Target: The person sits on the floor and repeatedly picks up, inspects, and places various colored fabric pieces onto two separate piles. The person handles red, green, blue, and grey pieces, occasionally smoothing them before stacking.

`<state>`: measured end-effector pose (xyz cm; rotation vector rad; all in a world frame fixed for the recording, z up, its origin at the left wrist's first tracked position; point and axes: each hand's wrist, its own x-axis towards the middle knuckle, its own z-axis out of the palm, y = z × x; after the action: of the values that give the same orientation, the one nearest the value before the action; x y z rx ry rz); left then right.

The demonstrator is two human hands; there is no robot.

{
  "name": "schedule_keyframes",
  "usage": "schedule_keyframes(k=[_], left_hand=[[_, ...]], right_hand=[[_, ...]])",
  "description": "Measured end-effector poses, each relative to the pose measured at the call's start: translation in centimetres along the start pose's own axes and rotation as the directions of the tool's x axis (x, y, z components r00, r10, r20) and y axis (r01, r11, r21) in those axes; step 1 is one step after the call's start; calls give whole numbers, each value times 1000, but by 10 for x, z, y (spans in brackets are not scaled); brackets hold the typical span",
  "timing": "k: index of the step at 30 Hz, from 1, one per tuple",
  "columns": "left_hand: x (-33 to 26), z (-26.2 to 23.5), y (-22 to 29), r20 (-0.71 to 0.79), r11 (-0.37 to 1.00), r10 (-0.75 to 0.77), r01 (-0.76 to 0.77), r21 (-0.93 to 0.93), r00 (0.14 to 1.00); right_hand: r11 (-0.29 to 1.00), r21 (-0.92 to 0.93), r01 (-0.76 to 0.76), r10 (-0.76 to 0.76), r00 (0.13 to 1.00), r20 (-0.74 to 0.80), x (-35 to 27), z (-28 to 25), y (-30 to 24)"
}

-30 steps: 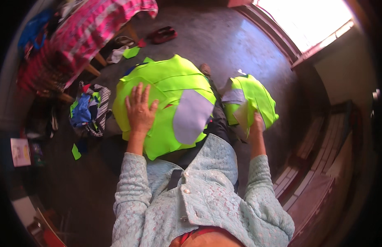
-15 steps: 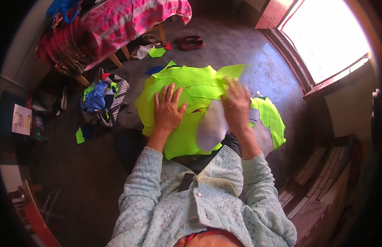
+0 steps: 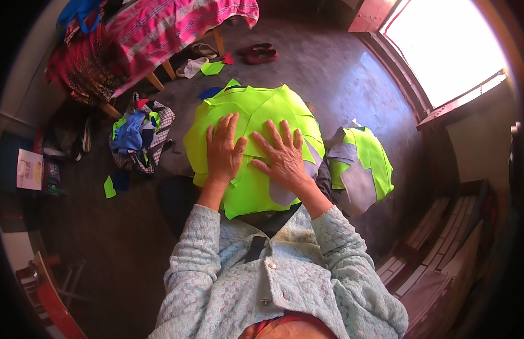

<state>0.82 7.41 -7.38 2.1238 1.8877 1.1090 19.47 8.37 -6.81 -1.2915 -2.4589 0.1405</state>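
A broad, rounded heap of overlapping neon-yellow fabric pieces point(image 3: 256, 107) lies in front of me at lap height. My left hand point(image 3: 222, 150) rests flat on its left part, fingers spread. Flat on the middle of the heap, my right hand point(image 3: 284, 158) also has its fingers apart. Beneath and beside the right wrist a grey fabric piece point(image 3: 280, 193) shows. What supports the heap is mostly hidden. To its right stands a second, smaller bundle of neon-yellow pieces point(image 3: 375, 158) with grey patches point(image 3: 359, 186).
A checked bag point(image 3: 165, 117) with blue, green and dark scraps sits on the floor at left. Green scraps point(image 3: 109, 187) lie about. Shoes point(image 3: 258, 53) stand near a pink-covered bed point(image 3: 177, 28). A bright doorway point(image 3: 442, 51) opens at far right; slatted wood point(image 3: 442, 237) leans at lower right.
My right hand has come down and left from the heap's right edge onto its middle. The yellow piece it was lifting now lies on the heap. My left hand has hardly moved.
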Motion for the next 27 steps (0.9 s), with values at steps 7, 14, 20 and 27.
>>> schedule_keyframes(k=[7,14,20,27], left_hand=[[1,3,8,92,955,57,-82,285,994],[0,6,-6,117,932,76,-113,345,990],[1,7,-3,133,935,78,-118,335,988],[1,5,-1,155,937,64,-112,330,986]], right_hand=[[999,49,-3,6,998,-58,-1,0,2],[986,164,-30,43,996,-78,-17,3,17],[907,340,-248,282,958,-53,-63,-3,71],[783,306,-542,620,721,-308,-168,10,161]])
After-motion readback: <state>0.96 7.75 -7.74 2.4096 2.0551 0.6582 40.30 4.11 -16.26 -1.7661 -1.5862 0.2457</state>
